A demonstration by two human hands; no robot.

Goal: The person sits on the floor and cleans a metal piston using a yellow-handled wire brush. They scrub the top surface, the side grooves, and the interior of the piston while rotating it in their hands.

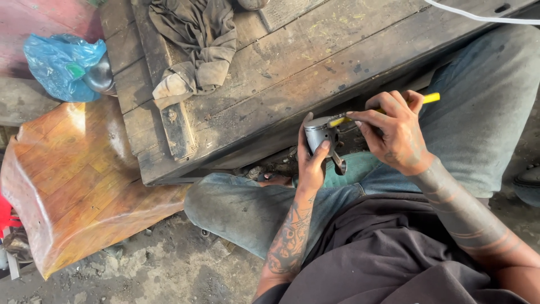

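Note:
My left hand (310,163) grips a small grey metal piston (317,132) with a rod (338,162) hanging below it, held above my lap. My right hand (396,132) holds a thin yellow-handled tool (431,98) like a pen, its tip resting on the top of the piston. Both hands hover just in front of the edge of a low, dirty wooden platform (292,67). My jeans-clad knees (236,202) lie beneath them.
A crumpled grey-brown rag (194,45) lies on the platform. A blue plastic bag (59,65) sits at the upper left beside a polished wooden block (79,180). A white cable (478,16) crosses the top right. Gritty concrete floor (163,264) is below.

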